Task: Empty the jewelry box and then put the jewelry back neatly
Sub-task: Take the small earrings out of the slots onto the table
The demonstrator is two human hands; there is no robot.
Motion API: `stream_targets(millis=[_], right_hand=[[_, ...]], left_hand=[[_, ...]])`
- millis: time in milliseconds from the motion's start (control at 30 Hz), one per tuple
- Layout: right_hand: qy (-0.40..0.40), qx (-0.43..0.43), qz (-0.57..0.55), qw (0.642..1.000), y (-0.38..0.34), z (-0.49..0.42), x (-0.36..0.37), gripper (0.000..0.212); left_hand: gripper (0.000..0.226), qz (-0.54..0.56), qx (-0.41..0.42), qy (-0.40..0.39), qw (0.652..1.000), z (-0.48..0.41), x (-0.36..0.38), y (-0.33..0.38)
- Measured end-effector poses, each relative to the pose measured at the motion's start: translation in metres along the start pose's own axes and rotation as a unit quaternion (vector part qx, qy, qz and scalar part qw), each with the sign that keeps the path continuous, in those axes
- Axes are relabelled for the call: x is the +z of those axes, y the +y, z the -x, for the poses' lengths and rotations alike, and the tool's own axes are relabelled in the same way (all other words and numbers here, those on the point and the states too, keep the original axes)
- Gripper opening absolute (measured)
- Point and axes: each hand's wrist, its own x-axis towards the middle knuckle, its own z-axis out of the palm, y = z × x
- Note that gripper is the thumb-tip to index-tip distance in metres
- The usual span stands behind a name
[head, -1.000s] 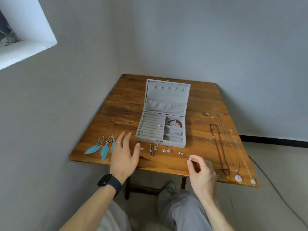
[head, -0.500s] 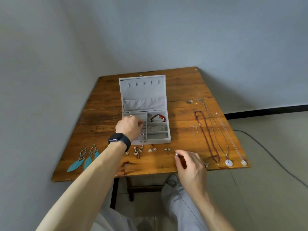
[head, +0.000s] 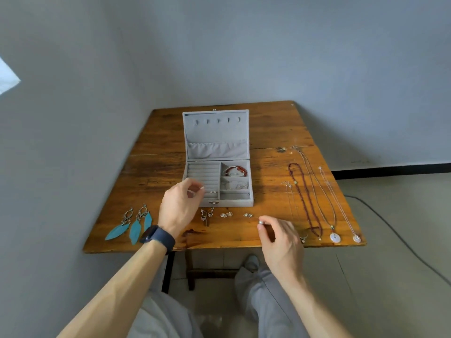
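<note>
l hand [head: 181, 206] is pinching a tiny piece [head: 202, 188] over the jewelry box [head: 231, 203], r hand [head: 280, 237] is pinching a pearl stud [head: 261, 222] near the table [head: 268, 132] edge; a loose grip is risking it rolling off.

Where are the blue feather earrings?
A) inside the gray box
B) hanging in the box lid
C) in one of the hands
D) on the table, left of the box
D: the blue feather earrings lie flat on the table, left of the open gray box, near the table's front edge.
</note>
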Motion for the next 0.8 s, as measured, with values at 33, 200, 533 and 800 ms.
stream_targets(millis=[33,200,533,800], right_hand=[[-0.005,0.005,0.000,1.000,-0.002,0.000,-0.001,0.021],[-0.027,0.000,0.006,1.000,-0.013,0.005,-0.001,0.021],[-0.103,-0.067,-0.025,0.992,-0.083,0.022,0.051,0.024],[-0.142,-0.066,0.008,0.988,-0.113,0.016,0.076,0.017]], left_hand=[[0.012,0.018,-0.004,0.014,1.000,0.012,-0.004,-0.003],[0.015,0.064,-0.030,0.038,0.997,0.067,-0.017,-0.026],[0.019,-0.010,-0.064,0.058,0.996,0.101,-0.013,-0.064],[0.018,-0.028,-0.065,0.093,0.993,0.102,-0.003,-0.069]])
